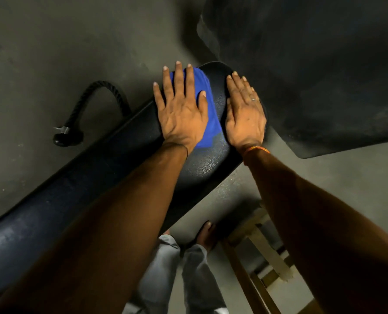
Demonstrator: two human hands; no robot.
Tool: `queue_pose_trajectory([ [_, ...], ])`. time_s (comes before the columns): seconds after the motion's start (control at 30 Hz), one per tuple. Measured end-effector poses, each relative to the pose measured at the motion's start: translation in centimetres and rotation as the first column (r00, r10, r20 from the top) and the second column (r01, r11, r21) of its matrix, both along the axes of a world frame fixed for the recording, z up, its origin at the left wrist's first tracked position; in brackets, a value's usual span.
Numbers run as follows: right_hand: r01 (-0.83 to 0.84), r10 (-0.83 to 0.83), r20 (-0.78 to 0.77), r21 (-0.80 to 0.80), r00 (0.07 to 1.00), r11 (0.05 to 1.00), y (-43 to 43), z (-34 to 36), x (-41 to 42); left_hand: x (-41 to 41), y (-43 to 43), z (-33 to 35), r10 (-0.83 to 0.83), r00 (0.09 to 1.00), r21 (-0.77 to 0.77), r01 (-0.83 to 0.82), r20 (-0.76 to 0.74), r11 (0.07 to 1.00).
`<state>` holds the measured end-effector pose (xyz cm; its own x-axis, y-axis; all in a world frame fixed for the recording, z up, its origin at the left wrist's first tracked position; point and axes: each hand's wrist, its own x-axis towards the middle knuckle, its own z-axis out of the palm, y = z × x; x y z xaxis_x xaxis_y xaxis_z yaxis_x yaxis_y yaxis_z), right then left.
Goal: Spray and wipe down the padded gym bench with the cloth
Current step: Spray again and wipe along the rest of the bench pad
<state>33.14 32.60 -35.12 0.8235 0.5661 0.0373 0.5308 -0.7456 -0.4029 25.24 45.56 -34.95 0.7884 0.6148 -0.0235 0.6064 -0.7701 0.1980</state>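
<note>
A black padded gym bench [111, 175] runs from the lower left to the upper middle of the head view. A blue cloth [207, 109] lies flat near its far end. My left hand [180, 107] presses flat on the cloth with the fingers spread. My right hand [245, 112] rests flat on the bare pad just right of the cloth, fingers together, holding nothing. No spray bottle is in view.
A black rope handle [86, 105] with a rubber end lies on the grey floor left of the bench. A dark rubber mat [313, 75] covers the upper right. A wooden stool frame [261, 252] stands at the lower right, beside my legs and bare foot [207, 234].
</note>
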Motion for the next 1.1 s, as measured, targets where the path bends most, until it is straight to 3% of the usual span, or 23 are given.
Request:
queue_pose_trajectory([
  [0.13, 0.001, -0.001, 0.006, -0.008, 1.0, 1.0, 0.0, -0.1, 0.0, -0.6, -0.2, 0.4, -0.009, 0.999, 0.04, 0.011, -0.034, 0.999],
  [0.33, -0.007, 0.008, 0.024, -0.024, 1.0, 1.0, 0.0, 0.2, -0.1, -8.3, -4.3, 1.3, -0.103, 0.977, 0.021, 0.109, -0.187, 0.994],
  [0.43, -0.025, 0.027, 0.043, -0.032, 0.999, 0.999, -0.1, -0.2, -0.1, -6.2, -2.6, 1.0, -0.13, 0.982, 0.021, 0.135, -0.139, 0.991],
  [0.6, -0.036, 0.04, 0.06, -0.06, 0.997, 0.998, -0.2, -0.1, 0.0, -3.1, -1.3, 1.0, 0.026, 0.994, 0.001, -0.026, -0.11, 1.0],
  [0.87, -0.22, 0.227, 0.087, -0.078, 0.97, 0.972, -0.4, 0.4, -0.7, -11.4, -4.9, 1.9, -0.069, 0.981, -0.003, 0.07, -0.179, 0.998],
  [1.1, -0.27, 0.283, 0.09, -0.132, 0.955, 0.954, -0.3, 0.5, -0.9, -7.4, -2.4, 1.4, 0.105, 0.988, 0.02, -0.104, -0.115, 0.994],
])
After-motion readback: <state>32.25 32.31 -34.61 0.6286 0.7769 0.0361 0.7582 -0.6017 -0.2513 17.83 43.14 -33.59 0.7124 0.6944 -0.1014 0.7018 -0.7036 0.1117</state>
